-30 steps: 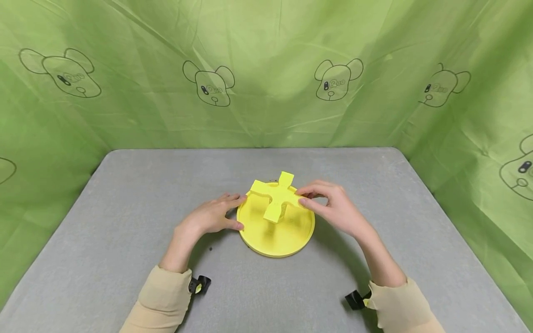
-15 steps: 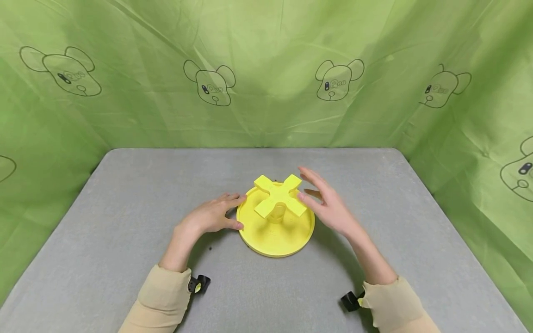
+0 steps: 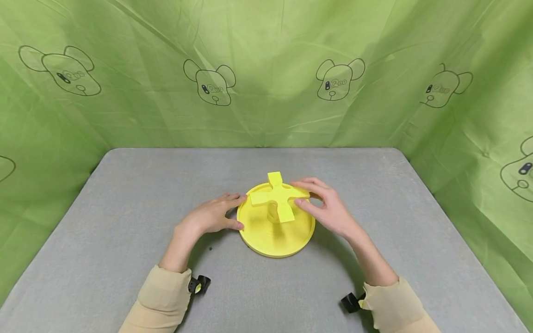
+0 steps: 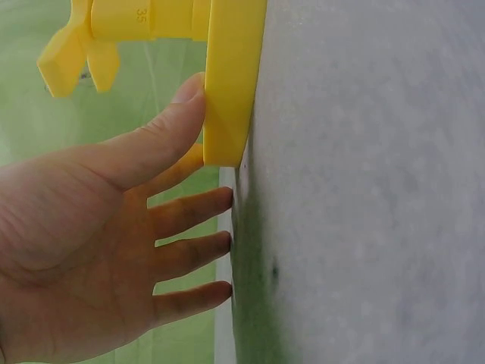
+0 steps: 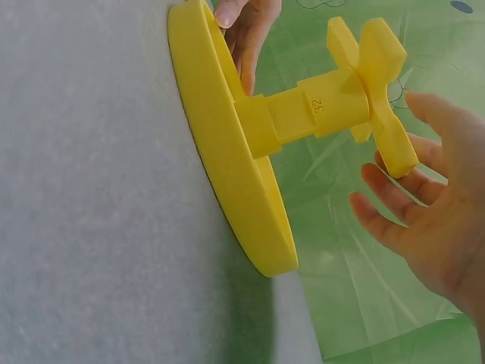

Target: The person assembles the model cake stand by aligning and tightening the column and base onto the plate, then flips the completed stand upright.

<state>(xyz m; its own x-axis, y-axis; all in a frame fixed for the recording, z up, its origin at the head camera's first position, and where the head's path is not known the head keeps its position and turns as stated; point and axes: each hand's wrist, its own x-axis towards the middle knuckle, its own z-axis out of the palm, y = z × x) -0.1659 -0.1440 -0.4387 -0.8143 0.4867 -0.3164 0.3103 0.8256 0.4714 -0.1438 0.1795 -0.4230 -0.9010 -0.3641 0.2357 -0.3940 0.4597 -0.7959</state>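
A yellow round shallow base (image 3: 276, 247) lies on the table, with a stepped shaft (image 5: 292, 114) standing at its centre. The shaft carries raised digits and ends in a yellow four-armed cross handle (image 3: 278, 198). My left hand (image 3: 210, 215) rests at the base's left rim; its thumb (image 4: 189, 102) touches the rim and the other fingers are spread nearly straight. My right hand (image 3: 333, 208) lightly grips the right arm of the cross handle (image 5: 385, 83) between thumb and index finger, and its remaining fingers are loosely bent beside it.
The grey table (image 3: 145, 185) is enclosed by green cloth (image 3: 275, 69) printed with bear-like heads at the back and sides. A small dark speck (image 3: 210, 249) lies in front of the left hand. Each sleeve cuff carries a black wrist camera (image 3: 351, 302).
The cross handle has turned on its base. My right hand opened away from it half a second ago and has come back round one arm. The left hand and base have stayed put.
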